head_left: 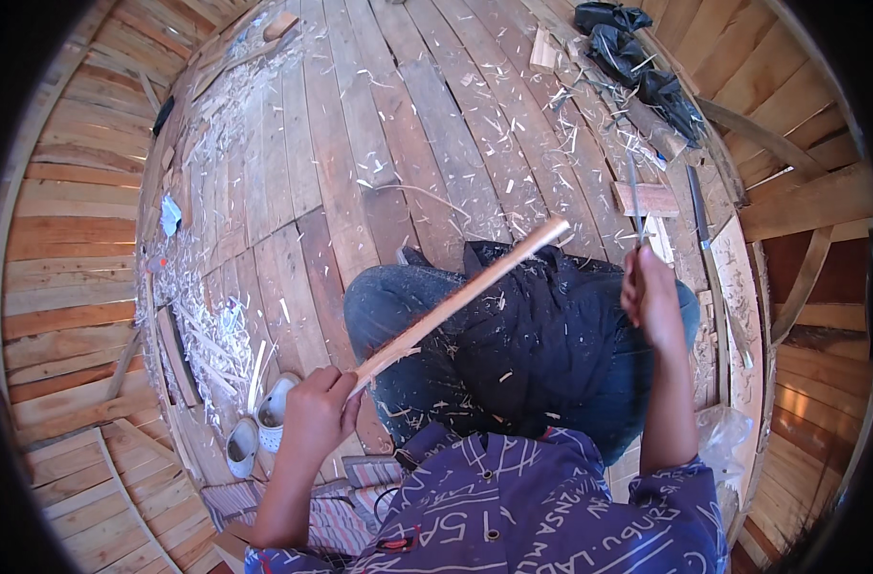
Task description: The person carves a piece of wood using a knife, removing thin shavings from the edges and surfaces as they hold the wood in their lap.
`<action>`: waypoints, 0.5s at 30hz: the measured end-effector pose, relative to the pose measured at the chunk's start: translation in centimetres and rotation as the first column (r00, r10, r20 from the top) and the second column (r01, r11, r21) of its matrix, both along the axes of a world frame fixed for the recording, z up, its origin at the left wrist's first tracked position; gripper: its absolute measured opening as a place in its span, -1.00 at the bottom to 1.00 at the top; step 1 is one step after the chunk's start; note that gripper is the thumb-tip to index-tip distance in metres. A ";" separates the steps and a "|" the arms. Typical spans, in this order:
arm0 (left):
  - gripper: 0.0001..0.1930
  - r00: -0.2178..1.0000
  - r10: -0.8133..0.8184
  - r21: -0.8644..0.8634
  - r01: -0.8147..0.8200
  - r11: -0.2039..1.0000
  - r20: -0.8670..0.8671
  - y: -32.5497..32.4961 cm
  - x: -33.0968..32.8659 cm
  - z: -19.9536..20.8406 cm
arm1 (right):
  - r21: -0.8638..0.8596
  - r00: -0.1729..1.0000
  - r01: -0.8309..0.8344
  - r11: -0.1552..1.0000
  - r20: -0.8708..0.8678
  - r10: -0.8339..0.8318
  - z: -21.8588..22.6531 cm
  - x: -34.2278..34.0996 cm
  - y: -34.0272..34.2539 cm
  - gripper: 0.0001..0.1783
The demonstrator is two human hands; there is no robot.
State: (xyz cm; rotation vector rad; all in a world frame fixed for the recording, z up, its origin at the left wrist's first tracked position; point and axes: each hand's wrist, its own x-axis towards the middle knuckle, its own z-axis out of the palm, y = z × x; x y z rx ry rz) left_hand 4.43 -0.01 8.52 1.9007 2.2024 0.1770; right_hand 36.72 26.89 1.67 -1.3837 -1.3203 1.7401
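My left hand (323, 407) is closed round the lower end of a long wooden stick (455, 298). The stick slants up to the right across my lap, with reddish-brown bark along one edge and a pale cut far end. A curled sliver hangs from it near my fingers. Above my right knee, my right hand (650, 292) grips a knife (635, 191), its thin blade pointing away from me and seen nearly edge-on. The blade is apart from the stick. Dark cloth (522, 335) speckled with shavings covers my lap.
Pale shavings (228, 335) heap along the left side of the plank floor (341, 182). Light clogs (259, 430) stand by my left hand. A wood block (651, 199), a dark-handled tool (696, 206) and black plastic bags (637, 77) lie to the right. Plank walls (73, 287) rise on both sides.
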 end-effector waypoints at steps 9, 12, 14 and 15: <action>-0.86 0.991 0.122 0.001 -0.122 0.993 0.061 0.6 2.0 -0.7 | 0.346 0.848 -0.529 0.775 0.200 0.490 1.8 -8.0 -7.2 -0.70; -0.86 0.986 0.155 -0.001 -0.155 0.988 0.060 0.2 2.1 -1.1 | 0.411 0.828 -0.561 0.718 0.268 0.493 1.0 -9.6 -7.0 -0.68; -0.87 0.976 0.199 0.008 -0.200 0.980 0.084 -0.2 1.9 -1.7 | 0.455 0.810 -0.587 0.670 0.328 0.487 0.8 -10.1 -6.8 -0.66; -0.88 0.976 0.203 0.030 -0.206 0.978 0.083 -0.1 1.8 -1.7 | 0.466 0.803 -0.595 0.655 0.347 0.484 0.6 -10.2 -6.6 -0.66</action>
